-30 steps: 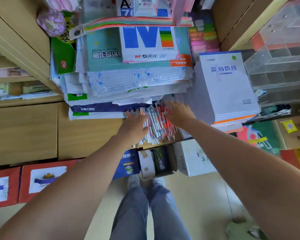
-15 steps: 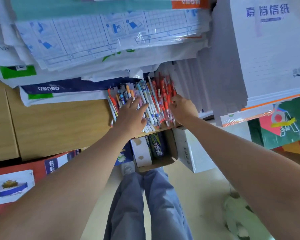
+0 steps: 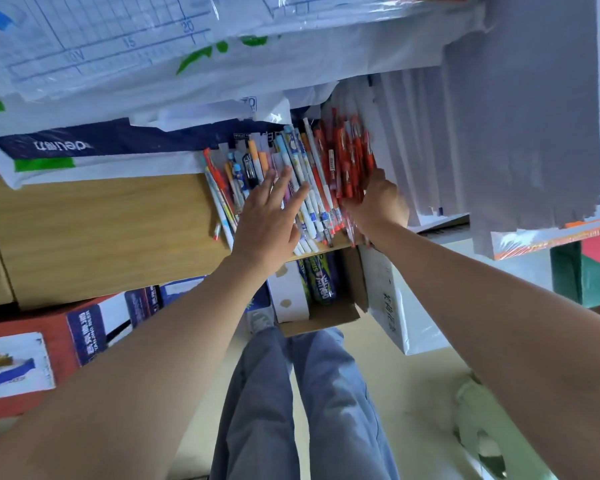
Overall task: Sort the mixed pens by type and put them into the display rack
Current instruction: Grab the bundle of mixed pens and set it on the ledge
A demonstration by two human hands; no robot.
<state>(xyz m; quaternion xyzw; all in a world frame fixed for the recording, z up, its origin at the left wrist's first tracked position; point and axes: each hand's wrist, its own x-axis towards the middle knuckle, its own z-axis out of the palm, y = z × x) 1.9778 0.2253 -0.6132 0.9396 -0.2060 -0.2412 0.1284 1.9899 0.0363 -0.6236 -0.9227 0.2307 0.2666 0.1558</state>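
A heap of mixed pens lies on a wooden counter (image 3: 101,223) near its front edge. White and blue patterned pens (image 3: 305,168) fill the middle, red pens (image 3: 347,157) are bunched at the right, and orange and dark ones (image 3: 250,161) lie at the left. My left hand (image 3: 267,216) rests flat on the white pens, fingers spread and straight. My right hand (image 3: 378,199) is at the right side of the heap, its fingers curled around the bundle of red pens; the fingertips are hidden among them. One pen (image 3: 217,232) lies apart to the left. No display rack is in view.
Stacks of paper packs (image 3: 153,64) overhang the pens from behind, and white paper reams (image 3: 499,133) press in at the right. Below the counter an open cardboard box (image 3: 326,317) and other boxes (image 3: 32,358) stand on the floor by my legs.
The camera has come closer to the pens. My left hand has spread flat over the white pens, and my right hand has closed in on the red bundle.
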